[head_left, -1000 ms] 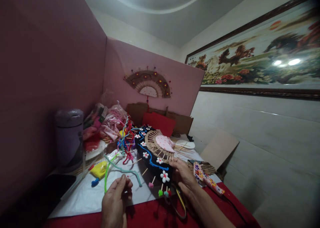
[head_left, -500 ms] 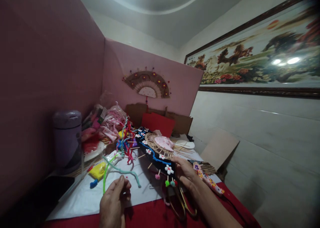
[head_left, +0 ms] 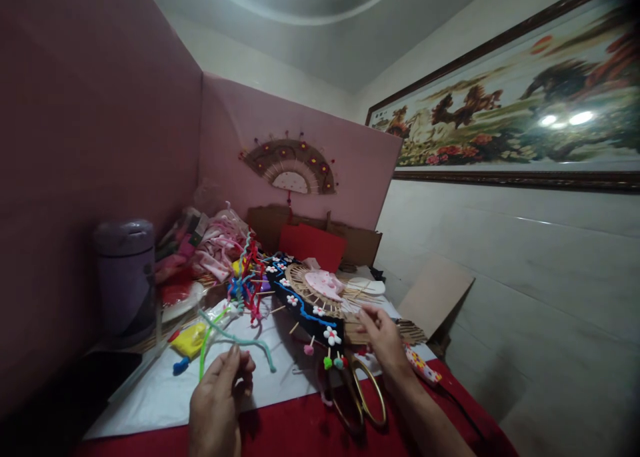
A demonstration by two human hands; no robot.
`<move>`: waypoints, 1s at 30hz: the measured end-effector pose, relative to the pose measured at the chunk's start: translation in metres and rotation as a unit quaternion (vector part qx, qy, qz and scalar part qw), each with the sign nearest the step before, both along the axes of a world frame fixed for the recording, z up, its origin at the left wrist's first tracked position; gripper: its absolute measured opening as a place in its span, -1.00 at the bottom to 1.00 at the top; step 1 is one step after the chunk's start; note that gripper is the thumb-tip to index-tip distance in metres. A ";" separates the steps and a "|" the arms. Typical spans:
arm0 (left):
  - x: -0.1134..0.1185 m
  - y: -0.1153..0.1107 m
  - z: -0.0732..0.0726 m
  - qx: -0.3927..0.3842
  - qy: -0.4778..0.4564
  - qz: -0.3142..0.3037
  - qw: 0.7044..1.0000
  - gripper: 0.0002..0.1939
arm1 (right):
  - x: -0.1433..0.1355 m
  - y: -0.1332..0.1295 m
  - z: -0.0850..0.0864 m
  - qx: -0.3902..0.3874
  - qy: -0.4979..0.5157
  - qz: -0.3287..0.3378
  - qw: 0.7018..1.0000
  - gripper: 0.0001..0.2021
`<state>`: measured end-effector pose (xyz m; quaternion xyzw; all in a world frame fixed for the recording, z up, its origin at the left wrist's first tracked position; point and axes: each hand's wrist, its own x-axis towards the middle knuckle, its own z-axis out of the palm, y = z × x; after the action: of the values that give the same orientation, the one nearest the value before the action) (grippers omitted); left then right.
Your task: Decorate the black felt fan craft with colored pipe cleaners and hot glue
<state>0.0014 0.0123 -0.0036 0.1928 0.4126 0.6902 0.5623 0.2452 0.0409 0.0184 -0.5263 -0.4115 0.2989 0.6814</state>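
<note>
On the table lies a black craft fan (head_left: pixel 313 320) with white clay flowers, a wavy blue line, and sticks tipped with coloured clay balls. My right hand (head_left: pixel 385 343) is just right of its lower end, fingers loosely bent and apart, with nothing visible in them. My left hand (head_left: pixel 217 393) is at the front left, thumb and fingers pinched together; a speck of pink shows at the fingertips, too small to name. Gold-handled scissors (head_left: pixel 357 403) lie below the fan, their blades hidden. A teal pipe cleaner (head_left: pixel 245 340) lies beyond my left hand.
A lavender cup (head_left: pixel 125 280) stands at left, near a yellow packet (head_left: pixel 189 340). Behind are tangled pipe cleaners (head_left: pixel 245 287), pink cloth (head_left: pixel 223 240) and red card (head_left: pixel 313 247). A brown fan (head_left: pixel 293 167) hangs on the pink board (head_left: pixel 350 170). A patterned strip (head_left: pixel 423 363) lies at right.
My right hand has moved off the fan's lower edge, slightly up and right, uncovering the corrugated cardboard there. My left hand remains pinched. The whole view has shifted slightly.
</note>
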 end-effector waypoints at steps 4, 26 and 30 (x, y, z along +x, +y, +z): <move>-0.004 -0.001 0.043 0.108 0.074 0.030 0.991 -0.75 | 0.006 0.009 0.023 0.108 -0.059 -0.142 0.982 -0.66; 0.038 0.282 0.127 0.007 0.830 -0.198 0.522 -0.65 | 0.012 0.035 0.001 0.320 -0.332 -0.244 0.853 -0.79; 0.047 0.311 0.119 -0.025 0.845 -0.221 0.486 -0.65 | 0.012 0.032 0.002 0.334 -0.342 -0.250 0.842 -0.79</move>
<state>0.0483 0.3234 0.1150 0.7538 0.6509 0.0381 0.0822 0.2568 0.0727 0.0202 -0.4205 -0.5476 -0.2359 0.6838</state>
